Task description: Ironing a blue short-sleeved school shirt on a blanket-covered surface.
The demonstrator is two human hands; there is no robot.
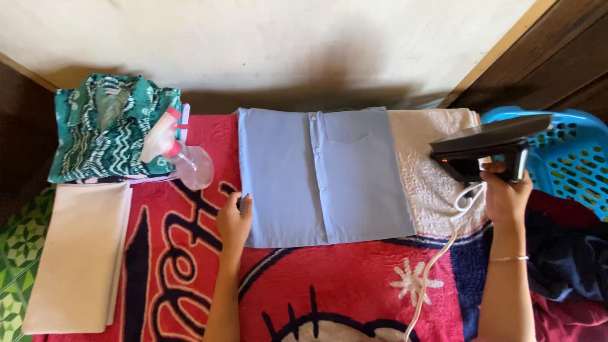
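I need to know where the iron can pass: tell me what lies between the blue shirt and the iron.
In the head view, a cream towel lies between the blue shirt and the iron, which the right hand holds raised.

smooth cloth shirt (326, 174), fuzzy blanket (354, 285), glossy plastic iron (484, 149)

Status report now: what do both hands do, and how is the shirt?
Left hand flat on blue shirt's left edge. Right hand holds black iron lifted, right of shirt. Shirt folded, flat on red blanket. Nothing on it.
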